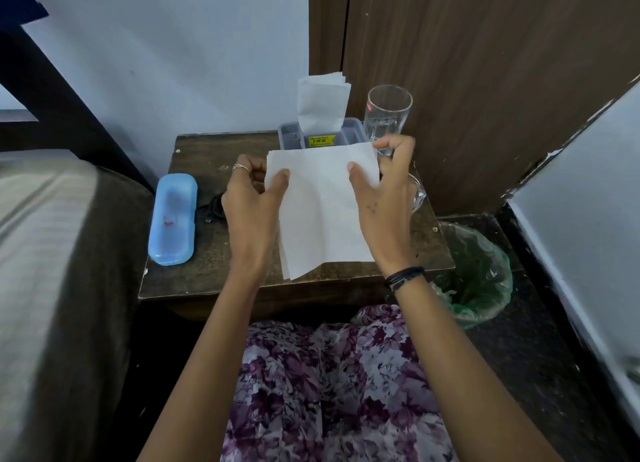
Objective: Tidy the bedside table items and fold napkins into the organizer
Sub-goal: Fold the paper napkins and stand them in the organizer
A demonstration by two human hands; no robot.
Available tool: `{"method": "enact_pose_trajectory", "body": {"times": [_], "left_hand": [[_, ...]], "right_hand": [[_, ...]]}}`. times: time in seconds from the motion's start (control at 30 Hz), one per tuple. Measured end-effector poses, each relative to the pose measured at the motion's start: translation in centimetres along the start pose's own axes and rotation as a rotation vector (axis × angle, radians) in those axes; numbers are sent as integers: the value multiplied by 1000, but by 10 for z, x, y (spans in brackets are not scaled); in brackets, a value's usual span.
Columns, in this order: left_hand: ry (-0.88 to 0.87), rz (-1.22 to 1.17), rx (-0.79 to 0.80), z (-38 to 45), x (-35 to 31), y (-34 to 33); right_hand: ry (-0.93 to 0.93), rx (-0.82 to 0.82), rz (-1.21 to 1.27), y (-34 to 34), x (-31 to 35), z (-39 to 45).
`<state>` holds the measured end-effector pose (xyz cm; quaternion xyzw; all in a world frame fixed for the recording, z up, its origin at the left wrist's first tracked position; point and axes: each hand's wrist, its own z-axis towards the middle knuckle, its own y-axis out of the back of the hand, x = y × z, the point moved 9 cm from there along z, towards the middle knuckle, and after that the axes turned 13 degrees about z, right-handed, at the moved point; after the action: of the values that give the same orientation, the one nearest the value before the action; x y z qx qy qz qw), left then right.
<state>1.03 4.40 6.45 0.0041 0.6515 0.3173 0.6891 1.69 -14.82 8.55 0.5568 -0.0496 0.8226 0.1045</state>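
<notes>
Hands meet over the bedside table (207,274), both forearms reaching forward from the lap and angled inward. Left hand (251,198) has its thumb curled onto the front of the white napkin (322,212) near the upper left corner, fingers bent behind the sheet, pinching it; a ring shows on one finger. Right hand (384,198) pinches the upper right edge the same way, thumb pressed on the front, fingers curled over the top corner, a dark band on its wrist. Held up between them, the napkin hangs above the tabletop. Behind it, the grey organizer (291,134) stands at the table's back edge with folded napkins (322,98) upright in it, a glass (388,112) just beside it. A blue case (173,216) lies left
</notes>
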Motion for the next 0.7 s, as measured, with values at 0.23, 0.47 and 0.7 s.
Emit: {"method": "enact_pose_trajectory", "body": {"times": [0.23, 0.47, 0.7], "left_hand": [[-95, 81, -27, -5, -10, -1], [-181, 95, -12, -15, -25, -8], [-186, 114, -13, -20, -30, -17]], "right_hand": [[149, 299, -521, -29, 1, -4], [147, 351, -709, -39, 3, -8], [35, 236, -337, -30, 1, -5]]}}
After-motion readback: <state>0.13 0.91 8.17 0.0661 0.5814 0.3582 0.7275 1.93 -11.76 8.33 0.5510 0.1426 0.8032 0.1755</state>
